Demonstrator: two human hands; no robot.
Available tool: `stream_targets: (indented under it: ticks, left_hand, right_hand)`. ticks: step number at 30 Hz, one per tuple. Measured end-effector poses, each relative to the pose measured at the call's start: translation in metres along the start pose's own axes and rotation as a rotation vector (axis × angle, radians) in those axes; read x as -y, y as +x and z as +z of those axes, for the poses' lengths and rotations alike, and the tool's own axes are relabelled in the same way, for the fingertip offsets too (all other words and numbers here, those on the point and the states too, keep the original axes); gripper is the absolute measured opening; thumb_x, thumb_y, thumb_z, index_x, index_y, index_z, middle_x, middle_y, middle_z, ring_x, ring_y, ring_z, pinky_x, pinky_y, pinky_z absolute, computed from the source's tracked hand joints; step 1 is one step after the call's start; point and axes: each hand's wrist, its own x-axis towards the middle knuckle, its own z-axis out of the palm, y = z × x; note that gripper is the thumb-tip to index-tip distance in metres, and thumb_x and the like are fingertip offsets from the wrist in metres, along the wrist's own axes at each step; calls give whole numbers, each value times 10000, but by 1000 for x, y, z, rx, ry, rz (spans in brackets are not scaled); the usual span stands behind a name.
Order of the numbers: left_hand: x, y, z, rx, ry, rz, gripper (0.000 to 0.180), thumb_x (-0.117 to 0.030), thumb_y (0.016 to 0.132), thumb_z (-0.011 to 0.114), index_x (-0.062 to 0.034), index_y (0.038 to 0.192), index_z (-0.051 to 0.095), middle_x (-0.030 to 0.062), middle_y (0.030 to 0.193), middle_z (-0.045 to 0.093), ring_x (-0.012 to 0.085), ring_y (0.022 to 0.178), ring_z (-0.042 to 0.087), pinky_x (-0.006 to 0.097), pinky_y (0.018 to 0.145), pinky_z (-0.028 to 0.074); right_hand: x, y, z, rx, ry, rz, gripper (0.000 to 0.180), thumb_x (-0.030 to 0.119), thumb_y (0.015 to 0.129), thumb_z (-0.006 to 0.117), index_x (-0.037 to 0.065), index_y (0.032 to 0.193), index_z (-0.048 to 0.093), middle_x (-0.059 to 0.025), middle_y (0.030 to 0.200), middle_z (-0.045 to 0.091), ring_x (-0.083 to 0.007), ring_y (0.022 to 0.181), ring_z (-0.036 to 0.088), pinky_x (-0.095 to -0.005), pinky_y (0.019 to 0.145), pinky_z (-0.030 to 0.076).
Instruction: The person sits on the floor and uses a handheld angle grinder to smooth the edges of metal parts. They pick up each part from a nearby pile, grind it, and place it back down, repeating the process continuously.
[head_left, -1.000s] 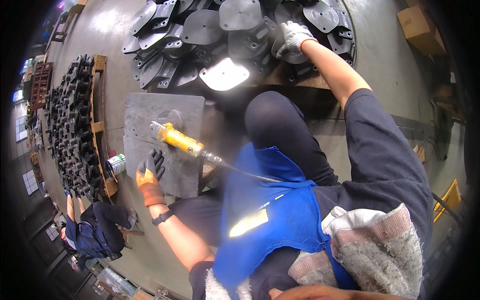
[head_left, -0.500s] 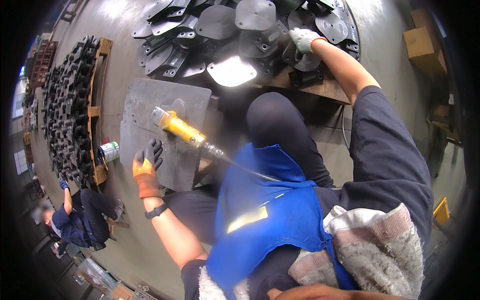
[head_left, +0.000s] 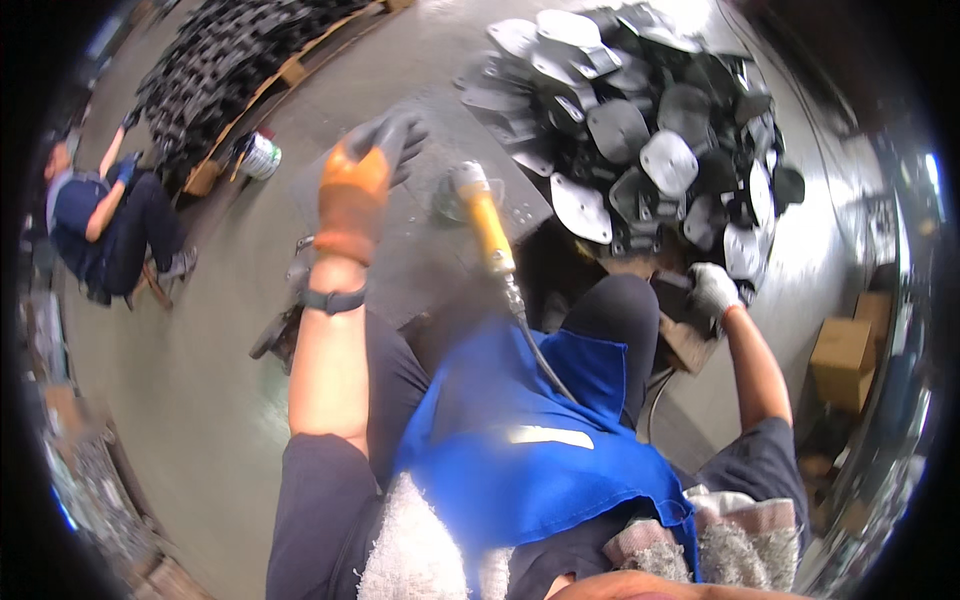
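My left hand (head_left: 365,185), in an orange and grey glove, hovers above the left part of a grey metal work plate (head_left: 400,270). Its fingers are stretched out and hold nothing. On the plate lies a yellow power grinder (head_left: 488,228), its disc end pointing away and a hose running back over my blue apron. My right hand (head_left: 714,290), in a white glove, is at the near edge of a pile of dark metal brackets (head_left: 640,130) with flat rounded plates. The fingers close round the end of a dark metal bracket (head_left: 673,284); blur hides its exact shape.
A pallet (head_left: 290,72) stacked with dark metal parts stands at the far left, a white can (head_left: 262,157) near it. A co-worker (head_left: 115,215) sits at the left. Cardboard boxes (head_left: 842,362) are at the right, and a cable runs below the pile's stand.
My view has turned to the right. My right hand has come from upon the pile to its near edge and taken hold of a bracket. My left hand has risen over the plate.
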Motion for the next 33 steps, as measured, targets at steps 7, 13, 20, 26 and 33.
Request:
stream_targets:
  ticks: [7, 13, 20, 26, 33]
  left_hand:
    - [13, 9, -28, -302, -268, 24, 321, -258, 1014, 631, 28, 1123, 731, 111, 1056, 782, 193, 1007, 741, 299, 867, 563]
    - [18, 14, -72, -457, -375, 131, 359, -262, 1035, 573, 33, 1178, 717, 136, 1109, 774, 228, 1000, 756, 294, 872, 573]
    - [-2, 2, -101, -524, -380, 179, 332, -259, 948, 622, 45, 1057, 701, 111, 1003, 796, 194, 996, 750, 263, 896, 541]
    - [-8, -23, -129, -559, 228, 45, 558, -437, 922, 645, 39, 1212, 673, 163, 1095, 771, 280, 1066, 727, 340, 939, 533]
    - [82, 29, -159, 91, 932, 73, 634, -540, 1031, 387, -74, 1418, 574, 177, 1419, 605, 318, 1277, 605, 414, 1045, 496]
  right_hand:
    - [129, -7, -161, -79, 68, -80, 459, 238, 617, 897, 15, 985, 736, -205, 927, 734, -356, 884, 718, -431, 779, 553]
    - [275, -53, -277, -399, 117, -635, 380, 105, 649, 866, 17, 983, 709, -138, 848, 707, -272, 797, 713, -392, 746, 564]
    - [400, -34, -296, -233, 292, -642, 569, 316, 642, 951, 17, 1075, 735, -154, 913, 750, -241, 842, 740, -365, 801, 566]
    - [484, -5, -247, 14, 93, -887, 575, 201, 621, 932, 9, 1125, 734, -171, 970, 756, -274, 894, 740, -368, 844, 570]
    - [559, 49, -209, -32, -66, -1033, 407, 269, 667, 891, 26, 952, 730, -230, 918, 715, -422, 898, 698, -475, 765, 551]
